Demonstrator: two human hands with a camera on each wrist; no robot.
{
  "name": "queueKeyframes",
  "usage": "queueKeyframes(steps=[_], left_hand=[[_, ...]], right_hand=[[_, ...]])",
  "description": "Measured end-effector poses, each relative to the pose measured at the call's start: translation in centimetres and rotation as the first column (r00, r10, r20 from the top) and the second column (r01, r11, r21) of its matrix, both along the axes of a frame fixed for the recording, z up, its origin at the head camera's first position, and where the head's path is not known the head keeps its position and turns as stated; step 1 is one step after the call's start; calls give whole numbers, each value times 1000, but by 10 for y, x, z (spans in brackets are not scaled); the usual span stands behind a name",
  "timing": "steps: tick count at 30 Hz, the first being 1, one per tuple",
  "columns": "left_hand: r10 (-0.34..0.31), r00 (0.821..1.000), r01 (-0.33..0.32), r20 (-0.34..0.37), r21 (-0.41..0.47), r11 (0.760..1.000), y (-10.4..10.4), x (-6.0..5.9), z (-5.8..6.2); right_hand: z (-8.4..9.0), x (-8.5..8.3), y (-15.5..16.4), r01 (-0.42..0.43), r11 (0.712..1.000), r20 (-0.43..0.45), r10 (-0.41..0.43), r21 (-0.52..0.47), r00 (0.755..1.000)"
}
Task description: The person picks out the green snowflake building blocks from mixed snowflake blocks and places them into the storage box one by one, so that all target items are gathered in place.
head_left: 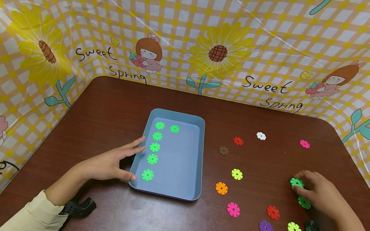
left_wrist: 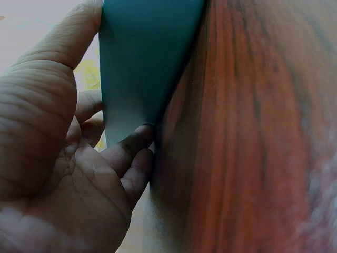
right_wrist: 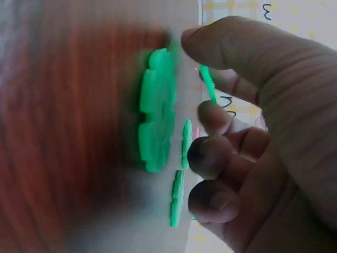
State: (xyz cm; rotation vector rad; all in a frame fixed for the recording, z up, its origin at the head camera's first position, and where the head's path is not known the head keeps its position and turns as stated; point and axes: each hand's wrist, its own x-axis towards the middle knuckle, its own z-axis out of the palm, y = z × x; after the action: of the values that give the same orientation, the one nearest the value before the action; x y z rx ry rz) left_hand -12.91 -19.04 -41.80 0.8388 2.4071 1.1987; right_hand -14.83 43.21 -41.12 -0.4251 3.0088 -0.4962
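A blue tray (head_left: pixel 179 168) lies in the middle of the brown table (head_left: pixel 111 103), with several green flower-shaped discs (head_left: pixel 152 159) lined up along its left side. My left hand (head_left: pixel 133 159) rests against the tray's left rim; its straight fingers (left_wrist: pixel 131 145) touch the tray wall (left_wrist: pixel 142 58). At the right, my right hand (head_left: pixel 300 186) pinches a green disc (head_left: pixel 296 182) between thumb and forefinger; the right wrist view shows that disc (right_wrist: pixel 208 84) edge-on and lifted. A second green disc (head_left: pixel 304 202) lies on the table just under that hand.
Loose discs are scattered right of the tray: white (head_left: pixel 261 136), pink (head_left: pixel 304 144), red (head_left: pixel 238 141), brown (head_left: pixel 223 150), yellow-green (head_left: pixel 237 174), orange (head_left: pixel 221 188), purple (head_left: pixel 266 228). Checked sunflower-print sheeting (head_left: pixel 217 54) walls in the table on three sides.
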Motion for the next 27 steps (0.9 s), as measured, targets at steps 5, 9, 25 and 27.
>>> queueKeyframes(steps=[5,9,25,27], left_hand=[[-2,1000,2,-5,-2,1000,0,-1,-1],[-6,1000,6,-6,-1,1000,0,-1,-1],[2,1000,-2,3,4,1000,-2,0,-1],[-4,1000,4,0,8,1000,-1,0,0]], right_hand=[[3,0,-4,-10,999,-74,6,-54,997],[9,0,-12,-19,996,-100,10,-85,995],[39,-20,-75,-184,977,-174,164,-110,971],[44,-23,-85,-191,975,-169,170,-110,971]])
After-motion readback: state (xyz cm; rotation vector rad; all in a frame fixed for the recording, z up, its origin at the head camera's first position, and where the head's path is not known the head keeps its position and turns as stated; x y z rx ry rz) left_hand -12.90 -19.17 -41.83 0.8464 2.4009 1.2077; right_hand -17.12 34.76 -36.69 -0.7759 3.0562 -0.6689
